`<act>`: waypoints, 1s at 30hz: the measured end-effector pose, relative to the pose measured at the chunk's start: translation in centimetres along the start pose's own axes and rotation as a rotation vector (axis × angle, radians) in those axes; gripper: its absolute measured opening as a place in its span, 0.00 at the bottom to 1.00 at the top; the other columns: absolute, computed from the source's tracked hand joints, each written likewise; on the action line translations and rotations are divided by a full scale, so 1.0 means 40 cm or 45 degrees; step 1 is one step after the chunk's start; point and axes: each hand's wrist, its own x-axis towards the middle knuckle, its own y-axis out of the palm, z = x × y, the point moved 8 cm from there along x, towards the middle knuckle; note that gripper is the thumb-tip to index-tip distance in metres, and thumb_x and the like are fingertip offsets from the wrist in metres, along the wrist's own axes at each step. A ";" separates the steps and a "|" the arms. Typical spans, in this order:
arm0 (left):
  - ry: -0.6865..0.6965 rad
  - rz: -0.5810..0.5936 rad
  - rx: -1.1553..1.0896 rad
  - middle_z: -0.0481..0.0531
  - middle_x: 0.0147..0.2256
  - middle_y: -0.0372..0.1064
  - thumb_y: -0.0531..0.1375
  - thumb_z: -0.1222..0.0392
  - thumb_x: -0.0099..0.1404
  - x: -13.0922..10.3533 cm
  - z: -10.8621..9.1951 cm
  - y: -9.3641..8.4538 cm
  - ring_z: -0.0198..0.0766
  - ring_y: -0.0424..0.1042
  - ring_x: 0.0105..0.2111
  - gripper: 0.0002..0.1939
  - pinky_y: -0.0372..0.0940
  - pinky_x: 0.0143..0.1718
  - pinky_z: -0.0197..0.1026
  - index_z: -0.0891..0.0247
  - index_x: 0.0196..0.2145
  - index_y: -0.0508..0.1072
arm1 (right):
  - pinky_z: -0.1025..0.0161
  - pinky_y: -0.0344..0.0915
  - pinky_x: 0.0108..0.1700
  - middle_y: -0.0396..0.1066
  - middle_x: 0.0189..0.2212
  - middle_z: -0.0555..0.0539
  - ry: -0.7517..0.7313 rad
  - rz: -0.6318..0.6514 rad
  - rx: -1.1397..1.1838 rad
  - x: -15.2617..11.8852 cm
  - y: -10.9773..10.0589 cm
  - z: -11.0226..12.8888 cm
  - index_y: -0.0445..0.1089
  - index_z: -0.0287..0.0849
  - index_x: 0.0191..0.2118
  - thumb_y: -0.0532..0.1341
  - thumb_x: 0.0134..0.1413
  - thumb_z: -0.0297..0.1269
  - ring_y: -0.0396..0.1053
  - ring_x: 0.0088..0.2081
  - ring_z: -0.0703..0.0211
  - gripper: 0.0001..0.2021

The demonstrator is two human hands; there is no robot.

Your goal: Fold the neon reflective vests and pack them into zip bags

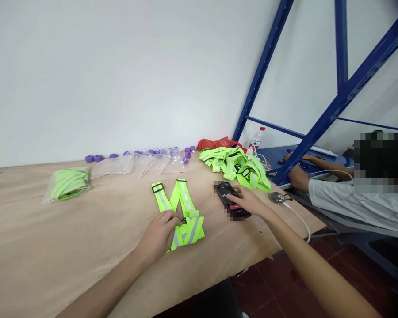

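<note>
My left hand [159, 232] has its fingers closed on a folded neon-yellow reflective strap harness [193, 229] with grey stripes. Two of its straps, one with a black buckle, stretch away from me across the wooden table. To the right, my right hand [250, 202] reaches over a black phone [226, 194] lying on the table. Its thumb touches the lit screen, which shows timer digits and a red button. The other visible finger is stretched out near the phone's edge, apart from the thumb.
A bagged reflective harness [69, 182] lies at left. Clear plastic bags [114, 165] and several purple pieces [98, 157] line the wall. More harnesses [230, 163] are heaped beside a red bag [215, 143] and bottle [257, 138]. A co-worker [361, 198] sits right, past blue frame posts [340, 101].
</note>
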 end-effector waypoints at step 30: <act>-0.006 -0.011 -0.036 0.57 0.45 0.74 0.48 0.72 0.69 -0.001 0.004 0.000 0.45 0.73 0.42 0.17 0.71 0.41 0.47 0.60 0.42 0.75 | 0.39 0.64 0.56 0.48 0.72 0.40 0.033 -0.115 -0.709 -0.022 0.025 0.009 0.57 0.51 0.70 0.52 0.62 0.50 0.58 0.64 0.30 0.32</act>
